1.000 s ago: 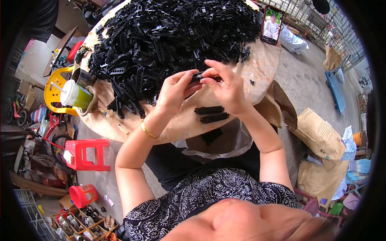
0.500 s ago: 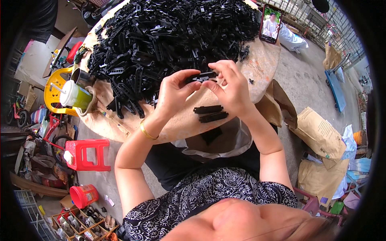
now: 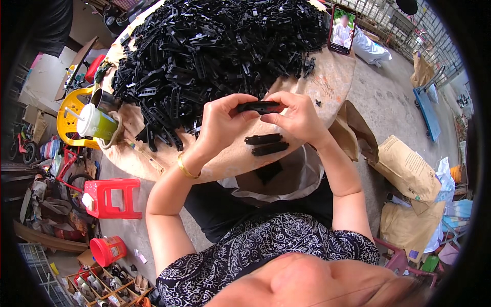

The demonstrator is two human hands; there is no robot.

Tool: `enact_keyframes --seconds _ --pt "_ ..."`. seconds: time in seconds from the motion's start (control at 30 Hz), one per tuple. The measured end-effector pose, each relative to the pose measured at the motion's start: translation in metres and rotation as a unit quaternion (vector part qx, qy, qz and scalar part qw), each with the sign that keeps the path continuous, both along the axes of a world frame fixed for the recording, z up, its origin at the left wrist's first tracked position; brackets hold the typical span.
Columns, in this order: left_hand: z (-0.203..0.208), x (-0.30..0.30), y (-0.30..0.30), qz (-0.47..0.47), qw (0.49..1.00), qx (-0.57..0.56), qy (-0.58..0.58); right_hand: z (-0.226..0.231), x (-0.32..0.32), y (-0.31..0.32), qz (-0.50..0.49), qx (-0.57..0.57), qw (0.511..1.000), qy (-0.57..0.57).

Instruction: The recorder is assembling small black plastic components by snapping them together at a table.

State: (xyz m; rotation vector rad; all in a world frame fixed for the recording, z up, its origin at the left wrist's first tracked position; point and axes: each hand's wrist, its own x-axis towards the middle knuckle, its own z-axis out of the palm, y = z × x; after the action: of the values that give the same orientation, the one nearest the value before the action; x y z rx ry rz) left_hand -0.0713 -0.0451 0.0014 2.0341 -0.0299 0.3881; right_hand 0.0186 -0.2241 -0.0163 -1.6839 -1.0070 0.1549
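Above the near part of the round table (image 3: 225,166), both hands grip one narrow black plastic part (image 3: 260,106). My left hand (image 3: 223,116), with a gold bangle at the wrist, pinches its left end. The right end sits between thumb and fingers of my right hand (image 3: 297,116). What kind of part it is I cannot tell. Two similar black strips (image 3: 267,144) lie side by side on the tabletop, just below my right hand. Beyond my hands rises a big heap of black plastic parts (image 3: 204,51).
A phone (image 3: 341,29) stands at the table's far right edge. At the left edge are a green-and-white cup with a straw (image 3: 96,122) and a yellow chair (image 3: 69,120). A red stool (image 3: 113,198) stands left on the floor; brown paper sacks (image 3: 406,169) lie right.
My hands have come slightly down toward me. The right fingers, raised and spread before, have closed on the black part, which now shows its long side.
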Motion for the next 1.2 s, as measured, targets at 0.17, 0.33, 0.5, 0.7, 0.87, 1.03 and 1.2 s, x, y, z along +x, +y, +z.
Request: enact_keyframes --seconds 0.17,0.33,0.5,0.7,0.87,1.03,1.2 --pt "-0.006 -0.001 0.001 0.002 0.998 0.044 -0.055 -0.005 -0.005 0.001 -0.042 0.026 0.994 -0.096" --pt "-0.007 0.004 0.009 -0.037 0.999 -0.008 0.027 -0.001 -0.003 0.0 -0.036 -0.02 0.994 -0.103" --pt "0.0 -0.002 0.01 -0.078 0.982 0.161 0.057 -0.006 -0.001 -0.003 0.048 -0.067 0.987 -0.136" --pt "0.023 0.014 0.038 0.02 0.959 0.283 0.0 -0.007 0.015 -0.011 0.178 -0.145 0.959 -0.164" --pt "0.019 0.06 0.076 0.297 0.798 0.524 -0.001 -0.021 0.029 0.021 -0.08 -0.087 0.966 -0.232" --pt "0.022 0.072 0.085 0.261 0.816 0.509 0.086 -0.026 0.035 0.028 -0.115 -0.161 0.936 -0.291" --pt "0.02 0.051 0.069 0.255 0.902 0.347 -0.028 -0.027 0.04 0.021 -0.121 -0.13 0.949 -0.261"
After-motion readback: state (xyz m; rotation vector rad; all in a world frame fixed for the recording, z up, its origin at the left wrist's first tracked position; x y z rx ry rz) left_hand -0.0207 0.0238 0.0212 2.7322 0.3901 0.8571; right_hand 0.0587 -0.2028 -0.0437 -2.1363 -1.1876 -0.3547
